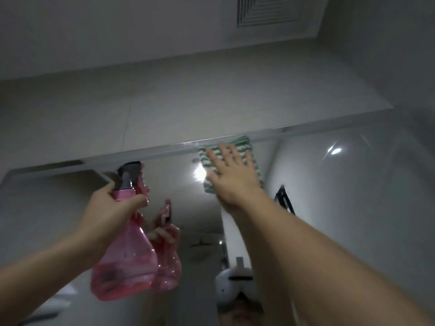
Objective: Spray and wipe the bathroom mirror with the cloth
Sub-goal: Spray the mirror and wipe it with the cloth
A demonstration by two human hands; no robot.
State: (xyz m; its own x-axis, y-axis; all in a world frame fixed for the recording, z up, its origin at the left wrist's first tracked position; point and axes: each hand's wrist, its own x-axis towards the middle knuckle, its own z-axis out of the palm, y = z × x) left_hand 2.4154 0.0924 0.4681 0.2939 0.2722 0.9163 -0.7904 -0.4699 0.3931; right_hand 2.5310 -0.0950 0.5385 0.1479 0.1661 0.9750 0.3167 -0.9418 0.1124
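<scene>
Cloth [244, 149]: flat on mirror [353, 196], just under its top edge.
Right hand [231, 171]: fingers straight, pressing cloth.
Left hand [113, 208]: grasping pink bottle [124, 260] neck.
Vent [268, 10]: on ceiling above.

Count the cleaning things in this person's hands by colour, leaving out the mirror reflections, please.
Pink: 1, the spray bottle gripped by the left hand.
Green and white: 1, the striped cloth pressed flat on the mirror by the right hand.
Total: 2
</scene>
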